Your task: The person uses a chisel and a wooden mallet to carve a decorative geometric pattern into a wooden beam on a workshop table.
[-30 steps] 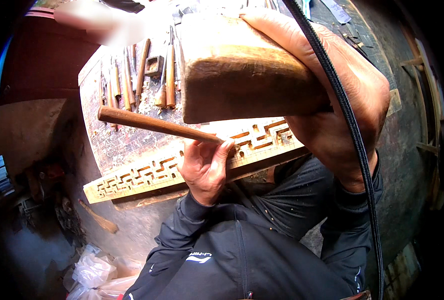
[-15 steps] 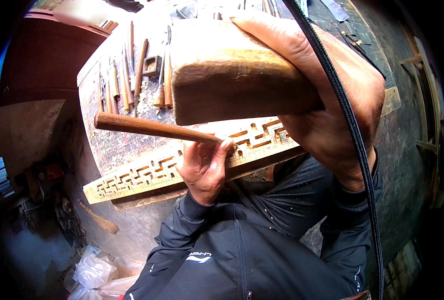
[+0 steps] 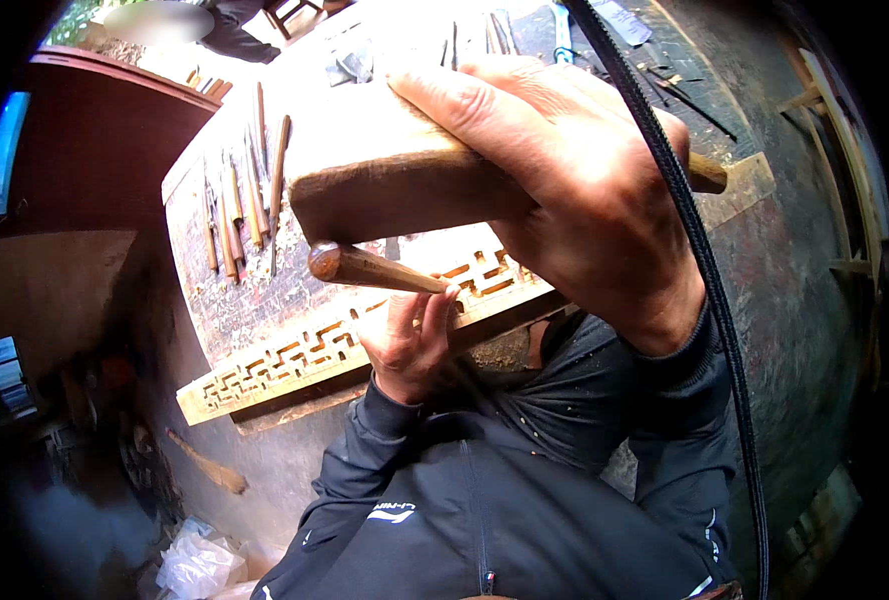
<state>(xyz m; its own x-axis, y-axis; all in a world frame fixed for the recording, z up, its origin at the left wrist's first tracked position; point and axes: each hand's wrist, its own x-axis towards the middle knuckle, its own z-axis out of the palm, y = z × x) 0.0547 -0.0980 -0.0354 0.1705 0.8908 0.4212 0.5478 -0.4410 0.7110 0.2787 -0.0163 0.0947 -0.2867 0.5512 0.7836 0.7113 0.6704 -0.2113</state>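
Observation:
A wooden mallet point(image 3: 395, 195) is gripped in my right hand point(image 3: 600, 185), its thumb and fingers closed round the block; a short piece of its handle sticks out beyond the hand. Just under the mallet's left end is the rounded butt of a chisel's wooden handle point(image 3: 380, 270); whether they touch, I cannot tell. My left hand point(image 3: 405, 345) pinches the chisel low down, close over a long pale board point(image 3: 315, 365) cut with angular lattice slots. The blade is hidden by my fingers.
Several wooden-handled carving tools point(image 3: 233, 215) lie on the worn bench point(image 3: 250, 310) at the left. A black cord point(image 3: 685, 195) hangs across the right side. A small broom point(image 3: 215, 470) and a white plastic bag point(image 3: 200, 560) are on the floor. Another person's dark sleeve point(image 3: 240, 35) shows at the top.
The mallet and my right hand have moved left, close over the chisel's butt. The chisel handle looks shorter and points more toward the camera. The whole view has shifted slightly.

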